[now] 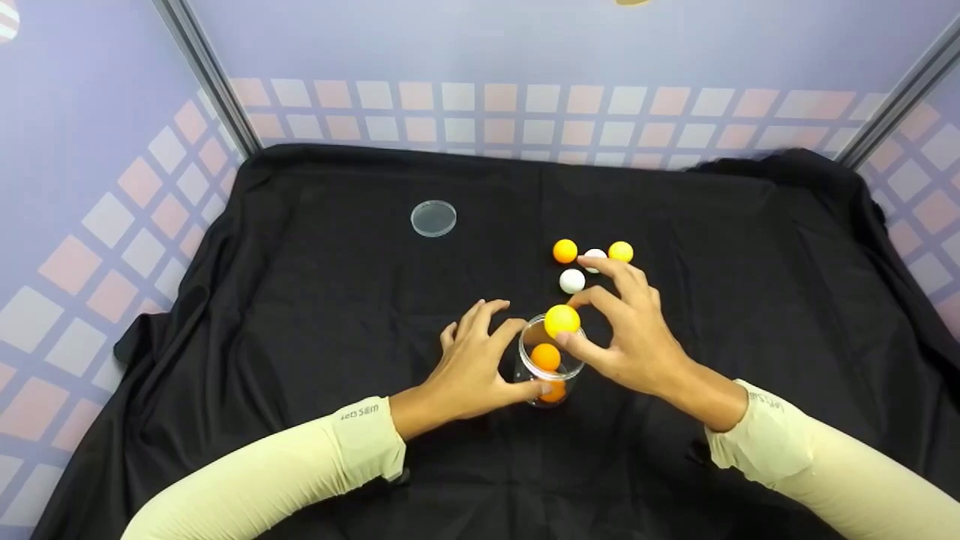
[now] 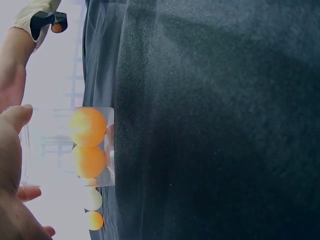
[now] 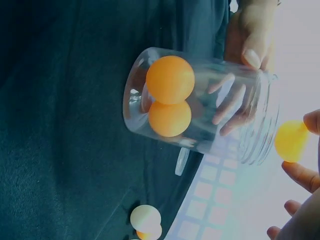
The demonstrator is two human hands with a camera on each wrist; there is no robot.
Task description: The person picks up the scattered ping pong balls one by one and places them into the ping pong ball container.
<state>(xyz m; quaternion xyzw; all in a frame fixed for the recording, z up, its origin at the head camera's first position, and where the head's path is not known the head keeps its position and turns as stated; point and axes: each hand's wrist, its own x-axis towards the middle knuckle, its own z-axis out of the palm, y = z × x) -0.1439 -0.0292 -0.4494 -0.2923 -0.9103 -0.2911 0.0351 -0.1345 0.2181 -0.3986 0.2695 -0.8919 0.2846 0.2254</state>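
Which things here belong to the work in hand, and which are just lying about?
In use:
clear jar, held by the left hand
yellow ball, pinched by the right hand
two orange balls inside the jar

Lying about:
clear disc, probably the lid
four loose balls, possibly next in

Black cloth (image 1: pixel 337 270) — on it 1 clear lid (image 1: pixel 433 219), 4 loose balls (image 1: pixel 572 281), 1 jar (image 3: pixel 202 130).

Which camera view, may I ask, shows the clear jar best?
Right wrist view: the clear jar appears large, base to rim. The head view looks into its mouth; the left wrist view shows it smaller, partly washed out.
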